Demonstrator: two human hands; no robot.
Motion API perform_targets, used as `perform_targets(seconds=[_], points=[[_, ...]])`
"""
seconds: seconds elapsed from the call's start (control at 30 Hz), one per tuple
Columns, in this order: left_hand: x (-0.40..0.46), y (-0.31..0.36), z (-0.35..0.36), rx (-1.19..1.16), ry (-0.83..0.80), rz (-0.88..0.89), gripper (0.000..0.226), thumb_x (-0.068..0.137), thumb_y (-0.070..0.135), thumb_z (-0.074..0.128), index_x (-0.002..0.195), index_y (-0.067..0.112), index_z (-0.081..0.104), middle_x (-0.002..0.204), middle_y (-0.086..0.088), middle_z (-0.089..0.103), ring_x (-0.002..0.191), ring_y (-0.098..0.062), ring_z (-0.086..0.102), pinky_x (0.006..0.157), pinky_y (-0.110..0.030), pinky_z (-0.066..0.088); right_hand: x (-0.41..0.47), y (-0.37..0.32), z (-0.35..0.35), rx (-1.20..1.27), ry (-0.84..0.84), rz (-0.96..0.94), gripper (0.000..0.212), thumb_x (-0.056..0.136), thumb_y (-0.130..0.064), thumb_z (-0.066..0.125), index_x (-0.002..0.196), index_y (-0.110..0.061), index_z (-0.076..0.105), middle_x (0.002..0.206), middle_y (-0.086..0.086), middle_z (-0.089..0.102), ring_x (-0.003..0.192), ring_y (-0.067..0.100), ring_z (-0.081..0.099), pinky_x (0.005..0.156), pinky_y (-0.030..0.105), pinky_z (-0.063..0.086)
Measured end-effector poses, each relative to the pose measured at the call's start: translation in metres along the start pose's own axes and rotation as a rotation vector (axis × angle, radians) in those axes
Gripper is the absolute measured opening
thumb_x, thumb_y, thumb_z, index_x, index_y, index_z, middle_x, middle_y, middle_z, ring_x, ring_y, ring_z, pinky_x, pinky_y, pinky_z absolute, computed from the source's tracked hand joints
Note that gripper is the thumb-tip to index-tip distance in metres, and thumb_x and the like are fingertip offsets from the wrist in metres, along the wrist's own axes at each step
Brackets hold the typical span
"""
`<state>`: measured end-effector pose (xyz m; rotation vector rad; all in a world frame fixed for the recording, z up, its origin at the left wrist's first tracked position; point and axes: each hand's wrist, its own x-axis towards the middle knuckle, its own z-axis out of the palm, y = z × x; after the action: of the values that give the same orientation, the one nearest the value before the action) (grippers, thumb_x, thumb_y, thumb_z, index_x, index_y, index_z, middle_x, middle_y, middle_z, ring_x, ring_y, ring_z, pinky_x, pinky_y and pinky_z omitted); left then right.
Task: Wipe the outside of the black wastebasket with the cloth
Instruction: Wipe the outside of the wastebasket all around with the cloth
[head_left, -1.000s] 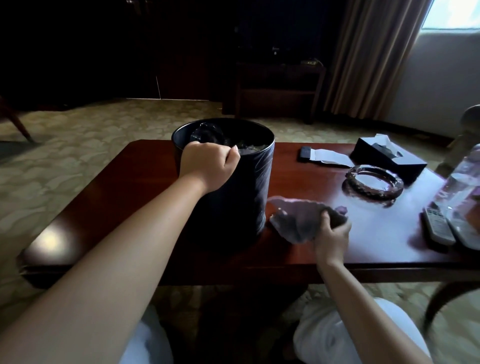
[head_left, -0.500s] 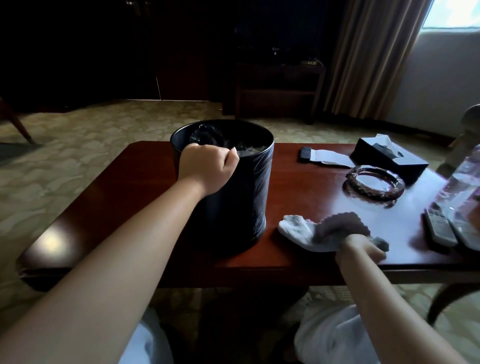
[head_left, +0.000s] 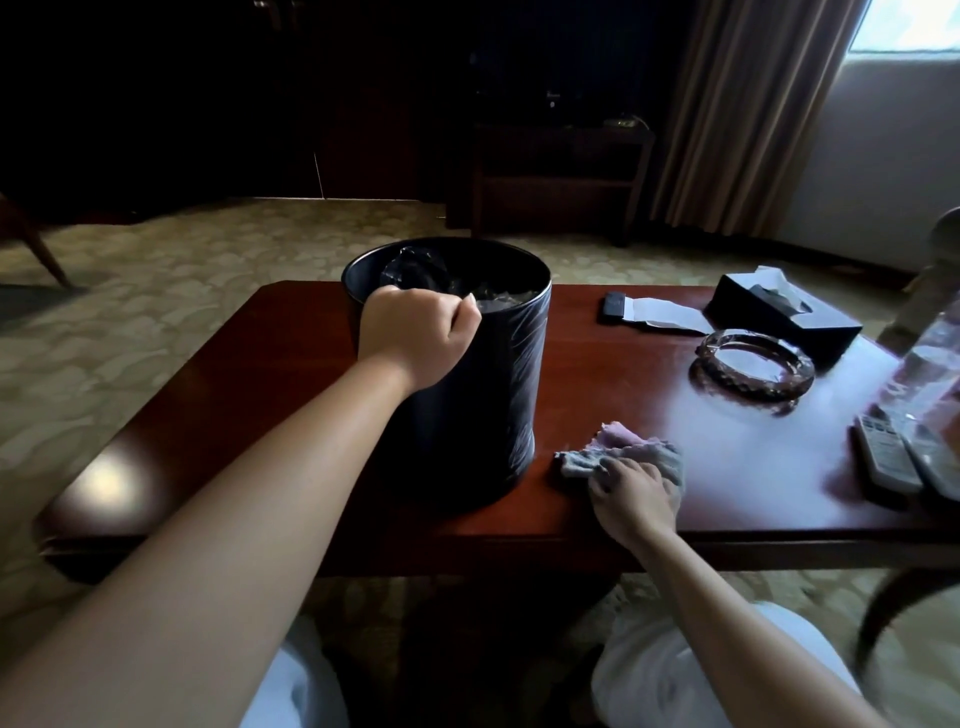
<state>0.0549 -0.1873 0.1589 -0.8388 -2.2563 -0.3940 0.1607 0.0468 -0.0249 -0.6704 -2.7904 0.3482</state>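
Now your left hand grips the near rim of the wastebasket, fingers curled over it, so the bin stands steady on the table. Your right hand lies on the cloth, just right of the bin's base, fingers spread and lightly bent; I cannot tell if they pinch it. Gather the cloth into a pad, then wipe the wall from top to bottom. Room is open at the right side, but the ashtray and remotes are beyond, and the table's front edge is near your wrist.
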Motion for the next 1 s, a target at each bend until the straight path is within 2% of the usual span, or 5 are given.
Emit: perform_targets(seconds=[0.13, 0.27, 0.47, 0.9, 1.0], points=[[0.000, -0.001, 0.002, 0.000, 0.028, 0.006, 0.047, 0.087, 0.041, 0.017, 0.045, 0.022, 0.022, 0.041, 0.009, 0.027, 0.044, -0.020, 0.032, 0.060, -0.029, 0.024, 0.000, -0.006, -0.018, 0.346, 0.398, 0.423, 0.036, 0.086, -0.038, 0.052, 0.113, -0.017, 0.060, 0.127, 0.009, 0.054, 0.122, 0.031, 0.041, 0.102, 0.040, 0.029], [0.000, -0.002, 0.003, -0.002, 0.057, 0.020, 0.046, 0.088, 0.038, 0.020, 0.045, 0.023, 0.020, 0.041, 0.010, 0.026, 0.041, -0.020, 0.030, 0.058, -0.028, 0.025, 0.000, 0.002, -0.031, 0.407, 0.080, 0.918, 0.062, 0.073, -0.040, 0.067, 0.123, -0.010, 0.048, 0.134, 0.019, 0.044, 0.128, 0.034, 0.032, 0.105, 0.042, 0.025], [0.000, -0.001, 0.003, 0.006, 0.061, 0.019, 0.046, 0.088, 0.039, 0.019, 0.045, 0.024, 0.020, 0.041, 0.011, 0.023, 0.042, -0.020, 0.032, 0.060, -0.028, 0.024, -0.003, -0.008, -0.030, 0.832, 0.189, 0.747, 0.044, 0.063, -0.032, 0.048, 0.100, -0.010, 0.054, 0.097, 0.018, 0.063, 0.098, 0.038, 0.059, 0.086, 0.040, 0.045], [0.000, 0.000, 0.002, -0.002, 0.042, 0.009, 0.047, 0.087, 0.040, 0.018, 0.044, 0.022, 0.021, 0.040, 0.010, 0.022, 0.043, -0.021, 0.030, 0.059, -0.029, 0.026, -0.032, -0.074, -0.087, 1.071, 0.291, 0.328, 0.047, 0.073, 0.000, 0.069, 0.114, -0.018, 0.057, 0.125, 0.014, 0.039, 0.079, -0.022, 0.043, 0.066, -0.004, 0.033], [0.000, -0.001, 0.002, 0.005, 0.050, 0.015, 0.047, 0.088, 0.040, 0.018, 0.044, 0.023, 0.020, 0.041, 0.010, 0.023, 0.042, -0.022, 0.031, 0.059, -0.029, 0.025, -0.040, -0.090, -0.101, 1.261, 0.334, 0.316, 0.064, 0.068, 0.003, 0.070, 0.120, -0.026, 0.047, 0.126, 0.009, 0.040, 0.090, -0.002, 0.051, 0.063, 0.004, 0.043]])
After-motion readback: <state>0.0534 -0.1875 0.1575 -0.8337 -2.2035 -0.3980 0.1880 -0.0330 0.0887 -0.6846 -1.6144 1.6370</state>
